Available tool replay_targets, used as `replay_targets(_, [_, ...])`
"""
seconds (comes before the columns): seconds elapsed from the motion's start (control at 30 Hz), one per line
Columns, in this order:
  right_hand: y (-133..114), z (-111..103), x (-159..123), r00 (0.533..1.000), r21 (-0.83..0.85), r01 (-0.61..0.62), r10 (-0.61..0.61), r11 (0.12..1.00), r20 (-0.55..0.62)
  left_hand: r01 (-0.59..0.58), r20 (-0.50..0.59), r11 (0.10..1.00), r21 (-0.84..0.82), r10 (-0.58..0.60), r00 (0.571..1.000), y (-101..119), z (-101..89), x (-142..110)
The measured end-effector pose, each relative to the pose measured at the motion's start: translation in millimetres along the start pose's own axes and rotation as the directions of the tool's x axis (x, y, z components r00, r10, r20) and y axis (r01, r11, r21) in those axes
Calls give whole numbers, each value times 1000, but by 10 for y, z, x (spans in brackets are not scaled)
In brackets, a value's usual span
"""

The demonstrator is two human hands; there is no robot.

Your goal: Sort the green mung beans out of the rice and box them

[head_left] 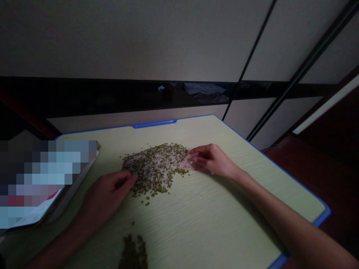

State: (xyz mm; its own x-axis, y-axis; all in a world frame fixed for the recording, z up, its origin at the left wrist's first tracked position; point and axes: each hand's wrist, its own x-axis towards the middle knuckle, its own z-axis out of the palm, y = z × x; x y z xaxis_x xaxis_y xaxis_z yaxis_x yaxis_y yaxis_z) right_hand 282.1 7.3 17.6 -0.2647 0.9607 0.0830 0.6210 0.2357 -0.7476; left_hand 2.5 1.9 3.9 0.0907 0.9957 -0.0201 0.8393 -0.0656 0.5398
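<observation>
A pile of green beans mixed with white grains like rice (157,164) lies on the pale table (190,220). At the pile's left edge is my left hand (106,190), its thumb and forefinger pinched together; whatever is between them is too small to make out. To the right of the pile, my right hand (214,160) grips a thin, see-through pinkish plastic piece (188,163), perhaps a small bag, which touches the pile's right edge. Nearer to me sits a smaller heap of green beans (133,252), cut off by the bottom of the view.
A flat item with a pale rim (70,190), mostly pixelated, lies on the table's left side. Blue edging (322,216) runs round the tabletop. Behind it stands a pale sliding-door cabinet (126,41) with a dark glossy band. Dark red floor (291,157) shows at right.
</observation>
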Motion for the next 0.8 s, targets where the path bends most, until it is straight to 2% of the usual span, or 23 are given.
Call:
replay_targets(0.37, [-12,16,-12,998,-25,-46,44,999,-45,11,13,1000,13,-12,1000,17,-8,1])
replay_targets(0.63, [56,36,27,994,-29,-35,32,999,-100,9,7,1000,8,-9,1000,14,-4,5])
replay_targets(0.8, [29,41,26,998,-15,-14,13,1000,-69,-4,-5,1000,5,4,1000,7,-8,6])
